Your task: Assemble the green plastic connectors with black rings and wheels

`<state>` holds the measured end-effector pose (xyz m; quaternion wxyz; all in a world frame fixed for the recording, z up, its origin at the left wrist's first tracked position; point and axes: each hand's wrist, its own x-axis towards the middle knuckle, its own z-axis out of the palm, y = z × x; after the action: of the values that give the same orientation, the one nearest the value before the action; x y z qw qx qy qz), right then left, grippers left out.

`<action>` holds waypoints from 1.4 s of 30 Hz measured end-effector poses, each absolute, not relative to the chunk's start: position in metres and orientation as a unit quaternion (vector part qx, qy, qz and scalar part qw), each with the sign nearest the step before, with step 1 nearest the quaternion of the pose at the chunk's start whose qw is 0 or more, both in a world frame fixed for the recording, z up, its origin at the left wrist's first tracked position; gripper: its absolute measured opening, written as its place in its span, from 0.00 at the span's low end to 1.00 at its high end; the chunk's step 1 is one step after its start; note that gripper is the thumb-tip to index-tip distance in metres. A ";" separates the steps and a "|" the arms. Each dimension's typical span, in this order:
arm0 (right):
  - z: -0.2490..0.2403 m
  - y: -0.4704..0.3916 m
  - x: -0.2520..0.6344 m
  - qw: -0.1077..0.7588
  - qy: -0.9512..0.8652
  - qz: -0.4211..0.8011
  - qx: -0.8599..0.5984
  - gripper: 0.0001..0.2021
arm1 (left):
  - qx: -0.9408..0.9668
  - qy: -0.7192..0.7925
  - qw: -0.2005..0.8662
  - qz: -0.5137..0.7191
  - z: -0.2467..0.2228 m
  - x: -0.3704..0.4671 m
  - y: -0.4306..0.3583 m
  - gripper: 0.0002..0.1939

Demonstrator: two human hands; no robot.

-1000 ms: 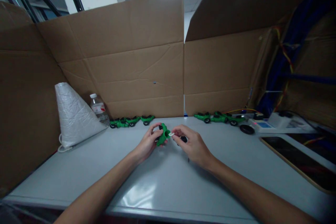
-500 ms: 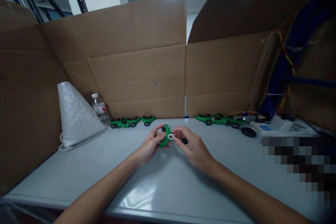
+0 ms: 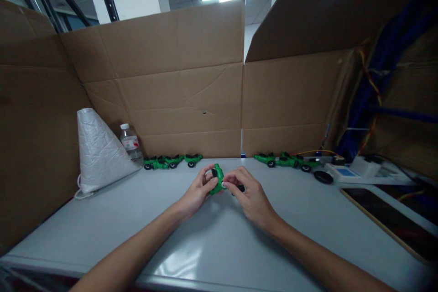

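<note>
My left hand (image 3: pixel 199 188) is closed around a green toy car (image 3: pixel 216 178), which is held tilted above the table with its nose up. My right hand (image 3: pixel 251 196) is closed in a pinch at the car's right side. Between its thumb and forefinger shows a small white wheel hub (image 3: pixel 223 185), pressed against the car and mostly covered by the fingers. Something small and black (image 3: pixel 241 188) lies just behind the right fingers and is partly hidden.
Several green toy cars (image 3: pixel 173 161) stand at the back left, others (image 3: pixel 287 159) at the back right, near a black ring (image 3: pixel 323 177). A silver bag (image 3: pixel 101 155), a bottle (image 3: pixel 131 143), a power strip (image 3: pixel 366 171) and a phone (image 3: pixel 393 221) flank the table. Cardboard (image 3: pixel 178 91) walls it in.
The white hub faced me as a full ring; now my right fingers cover most of it. The car has turned slightly in my left hand. The view has tilted up a little.
</note>
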<state>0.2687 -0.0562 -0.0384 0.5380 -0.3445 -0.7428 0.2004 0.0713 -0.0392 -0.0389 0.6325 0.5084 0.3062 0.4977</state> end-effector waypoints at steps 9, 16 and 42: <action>-0.032 -0.058 0.272 0.529 -0.765 0.155 -0.335 0.03 | 0.504 0.306 0.632 0.503 -0.030 0.074 -0.045 0.31; -0.031 -0.056 0.277 0.505 -0.779 0.160 -0.335 0.02 | 0.523 0.299 0.624 0.498 -0.030 0.072 -0.045 0.32; -0.052 -0.042 0.262 0.513 -0.608 0.521 -0.310 0.19 | 0.701 0.381 0.394 0.456 -0.041 0.063 -0.028 0.34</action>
<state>0.2620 -0.0422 -0.0523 0.5133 -0.3096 -0.6076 0.5211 0.0634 -0.0277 -0.0414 0.3945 0.7006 0.3814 0.4561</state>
